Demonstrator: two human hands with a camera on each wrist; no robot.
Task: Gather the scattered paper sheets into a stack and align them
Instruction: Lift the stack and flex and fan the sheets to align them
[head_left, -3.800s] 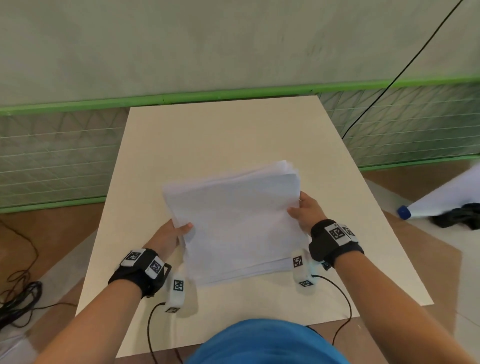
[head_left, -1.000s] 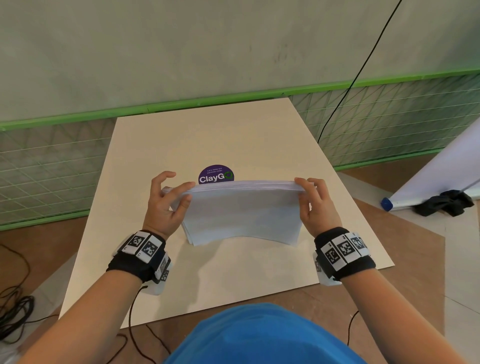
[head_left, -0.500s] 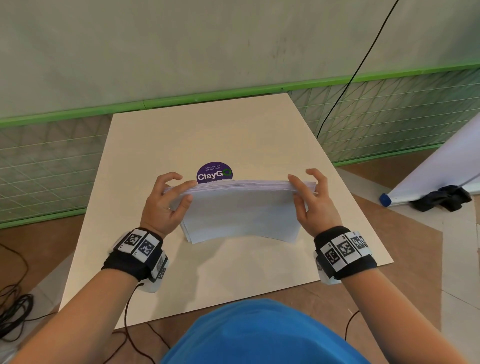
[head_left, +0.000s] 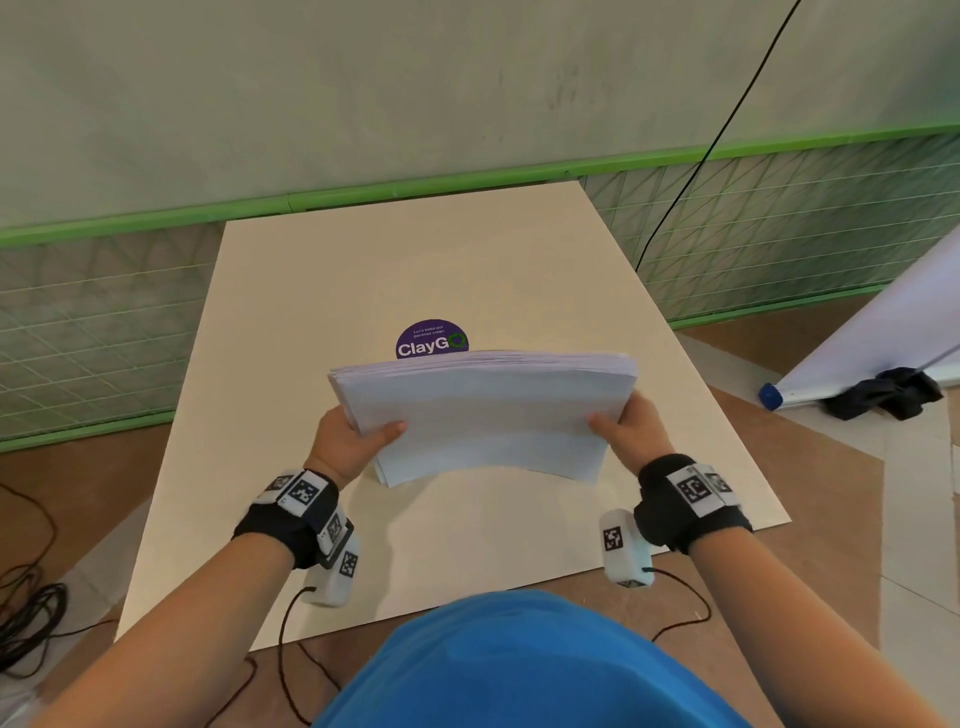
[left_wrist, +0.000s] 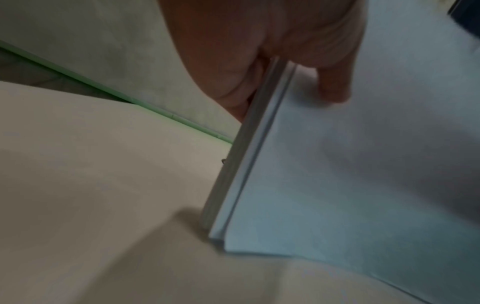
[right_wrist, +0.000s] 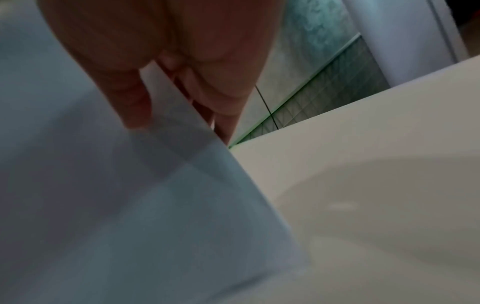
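Note:
A thick stack of white paper sheets (head_left: 483, 410) stands nearly on edge on the cream table (head_left: 311, 291), its lower long edge touching the tabletop, its face bowed toward me. My left hand (head_left: 353, 441) grips its left side, thumb on the near face. My right hand (head_left: 623, 431) grips the right side the same way. In the left wrist view the stack (left_wrist: 337, 174) shows a few sheets slightly offset at its lower corner, with the left hand (left_wrist: 285, 61) pinching the edge. The right wrist view shows the sheets (right_wrist: 116, 195) under the right hand (right_wrist: 182, 72).
A round purple ClayGo sticker (head_left: 431, 340) lies on the table just behind the stack. A green-railed mesh fence (head_left: 104, 312) and wall back the table. A rolled white banner with a blue cap (head_left: 857, 358) and black cloth lie on the floor right. Cables (head_left: 26, 613) trail left.
Both hands slid from the stack's top edge down to its sides, thumbs now on the near face. The stack stays upright on the table. Earlier the sheets lay flat and fanned.

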